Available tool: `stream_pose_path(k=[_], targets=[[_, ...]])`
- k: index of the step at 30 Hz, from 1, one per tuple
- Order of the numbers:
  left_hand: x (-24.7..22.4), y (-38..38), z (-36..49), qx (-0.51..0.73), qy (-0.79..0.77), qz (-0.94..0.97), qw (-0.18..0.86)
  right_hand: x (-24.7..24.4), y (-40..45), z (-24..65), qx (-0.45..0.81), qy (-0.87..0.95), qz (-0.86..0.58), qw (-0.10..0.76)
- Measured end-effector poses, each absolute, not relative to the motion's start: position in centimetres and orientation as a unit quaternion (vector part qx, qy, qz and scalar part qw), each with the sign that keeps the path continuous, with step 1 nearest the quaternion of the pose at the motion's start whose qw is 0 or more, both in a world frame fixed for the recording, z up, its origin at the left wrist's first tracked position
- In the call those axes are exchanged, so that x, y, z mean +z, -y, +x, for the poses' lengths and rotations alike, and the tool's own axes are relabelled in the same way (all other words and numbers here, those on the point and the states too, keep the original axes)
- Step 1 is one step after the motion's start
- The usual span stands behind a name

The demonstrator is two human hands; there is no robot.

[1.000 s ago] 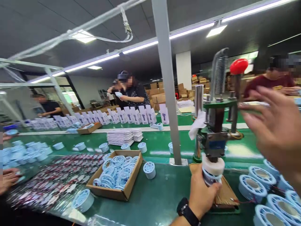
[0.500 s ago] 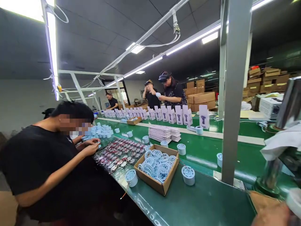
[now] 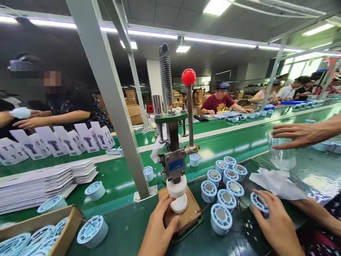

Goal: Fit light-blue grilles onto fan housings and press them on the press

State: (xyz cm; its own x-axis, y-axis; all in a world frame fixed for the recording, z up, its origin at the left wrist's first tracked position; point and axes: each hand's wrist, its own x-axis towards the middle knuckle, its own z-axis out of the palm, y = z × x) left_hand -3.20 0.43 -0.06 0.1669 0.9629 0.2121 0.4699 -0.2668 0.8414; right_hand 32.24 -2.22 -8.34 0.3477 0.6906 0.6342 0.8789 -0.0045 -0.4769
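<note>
My left hand (image 3: pixel 158 225) is at the green hand press (image 3: pixel 174 165), thumb and fingers apart around the front of its wooden base (image 3: pixel 183 217), with nothing seen between them. Two white round blocks, an upper one (image 3: pixel 177 186) and a lower one (image 3: pixel 179 204), sit one above the other in the press. To the right, my right hand (image 3: pixel 278 222) has its fingers curled over a light-blue round part (image 3: pixel 259 203) with a spoked rim. Between the hands stand several similar blue parts (image 3: pixel 221 214) with metal discs in their centres and thin wires.
A co-worker's hand (image 3: pixel 301 135) reaches in beside a clear plastic cup (image 3: pixel 282 153), near white tissue (image 3: pixel 277 183). At left are a carton (image 3: pixel 73 222) of blue rings, loose blue parts and stacked flat boxes (image 3: pixel 50 181). A grey post (image 3: pixel 112 99) rises left of the press.
The view has swung right, from the seated co-worker and carton to the press. Both my hands now show clearly; before, only a blurred hand with a white part was at the bottom right corner.
</note>
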Motion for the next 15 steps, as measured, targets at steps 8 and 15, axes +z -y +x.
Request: stream_pose_path(k=[8, 15], targets=[[4.2, 0.2, -10.6, 0.456, -0.698, 0.524, 0.173, -8.5, -0.6, 34.0, -0.167, 0.603, -0.668, 0.404], [8.7, -7.8, -14.8, 0.453, -0.665, 0.565, 0.184, -0.4, -0.7, 28.5, -0.083, 0.669, -0.616, 0.408]])
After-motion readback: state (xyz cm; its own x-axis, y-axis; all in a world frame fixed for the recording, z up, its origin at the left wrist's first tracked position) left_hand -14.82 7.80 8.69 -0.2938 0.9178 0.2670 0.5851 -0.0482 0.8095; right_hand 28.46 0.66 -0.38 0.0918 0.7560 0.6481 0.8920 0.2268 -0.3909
